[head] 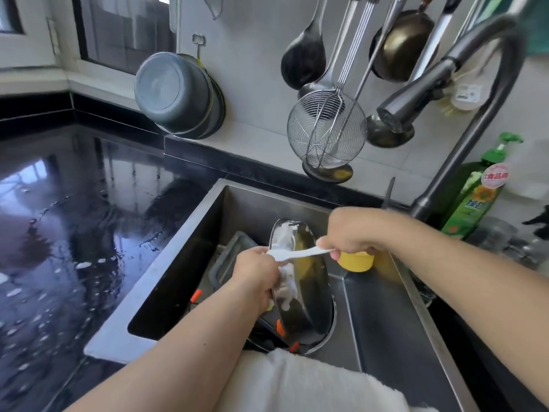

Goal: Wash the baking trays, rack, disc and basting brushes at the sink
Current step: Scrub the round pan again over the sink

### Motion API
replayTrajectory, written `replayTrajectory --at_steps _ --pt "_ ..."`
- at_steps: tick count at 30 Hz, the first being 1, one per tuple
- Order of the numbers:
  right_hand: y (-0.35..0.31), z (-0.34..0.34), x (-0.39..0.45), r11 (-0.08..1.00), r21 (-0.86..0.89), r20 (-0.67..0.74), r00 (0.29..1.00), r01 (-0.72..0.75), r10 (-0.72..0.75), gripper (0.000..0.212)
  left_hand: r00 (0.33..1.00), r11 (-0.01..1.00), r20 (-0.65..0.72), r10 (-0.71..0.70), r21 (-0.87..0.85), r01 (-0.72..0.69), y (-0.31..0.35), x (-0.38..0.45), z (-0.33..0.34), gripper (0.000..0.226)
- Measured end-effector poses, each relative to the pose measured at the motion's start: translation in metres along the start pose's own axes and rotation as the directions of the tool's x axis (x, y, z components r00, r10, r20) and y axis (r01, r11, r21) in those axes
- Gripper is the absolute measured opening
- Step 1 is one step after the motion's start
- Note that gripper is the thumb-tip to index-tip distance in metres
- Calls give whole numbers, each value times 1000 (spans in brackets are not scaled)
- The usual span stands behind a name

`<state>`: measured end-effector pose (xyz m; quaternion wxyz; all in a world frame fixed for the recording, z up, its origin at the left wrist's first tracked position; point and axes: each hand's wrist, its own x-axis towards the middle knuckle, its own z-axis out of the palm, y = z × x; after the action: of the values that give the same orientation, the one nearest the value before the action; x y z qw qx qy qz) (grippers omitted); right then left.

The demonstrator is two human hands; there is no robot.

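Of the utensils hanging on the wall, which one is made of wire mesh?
The round skimmer, hanging in the middle below the dark ladles. Its basket is open wire you can see through; the others have solid bowls.

Daylight floods my feed from the window point(124, 28) at upper left, bright and cool. The wet black desk point(59, 233) mirrors it in broad glare. The sink point(386, 322) has a deep shadow along its left wall. I see mild motion blur on both hands, and strong wide-angle bending toward the edges, the faucet point(463, 93) curving.
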<state>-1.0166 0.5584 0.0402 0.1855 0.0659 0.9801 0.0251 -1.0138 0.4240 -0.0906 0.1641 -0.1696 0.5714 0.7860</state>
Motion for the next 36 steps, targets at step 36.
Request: replayTrajectory --at_steps 36 --pt "87 80 -41 999 52 -137 990 -8 15 44 995 806 100 18 -590 45 26 -21 -11 50"
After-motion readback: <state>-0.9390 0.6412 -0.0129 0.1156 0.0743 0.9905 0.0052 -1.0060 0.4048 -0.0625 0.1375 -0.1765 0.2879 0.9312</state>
